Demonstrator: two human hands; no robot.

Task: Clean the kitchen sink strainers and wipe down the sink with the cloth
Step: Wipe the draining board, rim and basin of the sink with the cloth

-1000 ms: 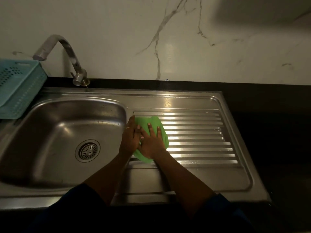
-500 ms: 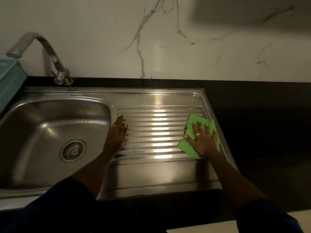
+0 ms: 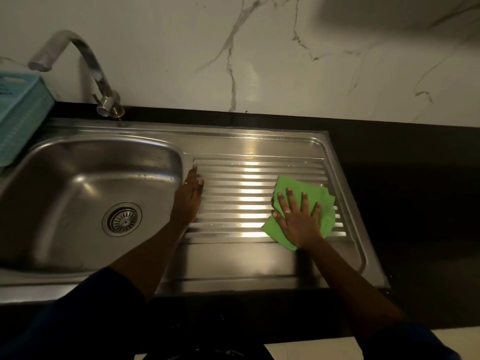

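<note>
A green cloth (image 3: 324,201) lies on the right end of the ribbed steel drainboard (image 3: 241,178). My right hand (image 3: 298,219) presses flat on the cloth with its fingers spread. My left hand (image 3: 188,198) rests with straight fingers on the drainboard's left end, beside the basin. The sink basin (image 3: 65,178) sits to the left, and a round metal strainer (image 3: 122,219) is seated in its drain.
A curved chrome tap (image 3: 85,61) rises behind the basin. A blue plastic basket (image 3: 20,113) stands at the far left edge. Black countertop (image 3: 415,190) surrounds the sink on the right, with a marble wall behind.
A second ago both hands held the cloth at the drainboard's left end. My right hand has since swept it to the right end, and my left hand stayed by the basin.
</note>
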